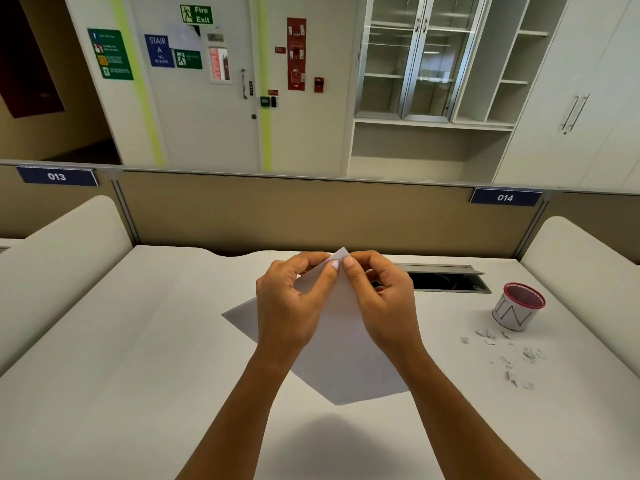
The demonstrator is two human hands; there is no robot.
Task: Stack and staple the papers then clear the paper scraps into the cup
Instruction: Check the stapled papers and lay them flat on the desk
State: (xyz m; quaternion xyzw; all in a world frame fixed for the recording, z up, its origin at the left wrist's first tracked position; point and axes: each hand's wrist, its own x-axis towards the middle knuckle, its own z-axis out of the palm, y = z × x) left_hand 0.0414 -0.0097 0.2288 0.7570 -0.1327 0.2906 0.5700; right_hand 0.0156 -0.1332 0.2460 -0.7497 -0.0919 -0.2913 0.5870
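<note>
Both forearms came in from 6 o'clock over the pale worktop (138,341). Ahead of them, at the centre, the white papers (343,358) sat turned like a diamond, one corner pointing to 6 o'clock and the opposite one raised toward 12. The left hand (294,306) and the right hand (384,303) met at that far corner, each pinching it between thumb and curled fingers, thumb tips nearly touching.

How many sheets were there, and whether a staple was already in that corner, could not be told. No stapler showed anywhere. The sheets seemed gathered and squared, so stacking was probably finished. The fastening was either just done and being checked, or not yet done.

At 3 to 4 o'clock from the papers, the paper scraps (509,358) lay scattered and untouched. Beyond them, at 2 o'clock, the cup (517,311) with the red rim stood upright, nothing visible inside. Clearing was wholly left to do. Farther off ran an open cable hatch (446,280), then the partition (311,216).
</note>
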